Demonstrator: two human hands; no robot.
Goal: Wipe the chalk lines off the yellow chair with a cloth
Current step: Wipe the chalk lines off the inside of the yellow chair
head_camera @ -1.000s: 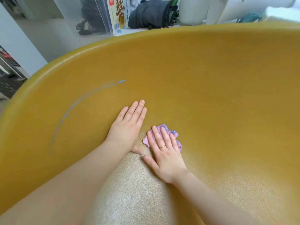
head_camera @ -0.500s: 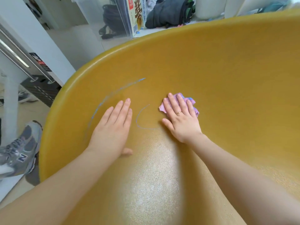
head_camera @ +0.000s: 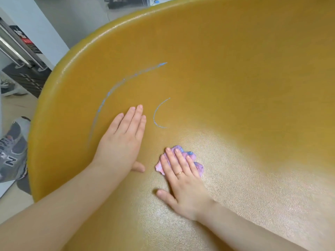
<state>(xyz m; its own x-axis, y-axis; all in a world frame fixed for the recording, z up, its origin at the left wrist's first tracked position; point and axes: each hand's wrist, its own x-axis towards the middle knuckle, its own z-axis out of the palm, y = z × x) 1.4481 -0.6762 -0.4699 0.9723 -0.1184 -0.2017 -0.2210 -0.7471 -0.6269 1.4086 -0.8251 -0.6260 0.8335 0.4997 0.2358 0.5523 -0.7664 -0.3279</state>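
The yellow chair (head_camera: pixel 244 87) fills the head view, its curved shell rising around the seat. A long blue chalk arc (head_camera: pixel 116 87) runs up the left wall. A short curved chalk line (head_camera: pixel 157 115) lies to its right. My left hand (head_camera: pixel 123 138) rests flat on the shell between the two lines, fingers straight. Lower on the seat, my right hand (head_camera: pixel 181 180) presses flat on a small pink and purple cloth (head_camera: pixel 197 166), which shows at the fingertips. The cloth sits below the short line, apart from it.
Left of the chair rim, grey sneakers (head_camera: pixel 10 151) stand on the floor. A white wall (head_camera: pixel 39 29) and a dark panel with metal bars (head_camera: pixel 23 57) stand beyond them. Dark items show at the top edge behind the chair.
My right hand has slid the cloth down from the shell wall onto the seat, away from the short chalk line. My left hand kept its place. The view has tilted left and down.
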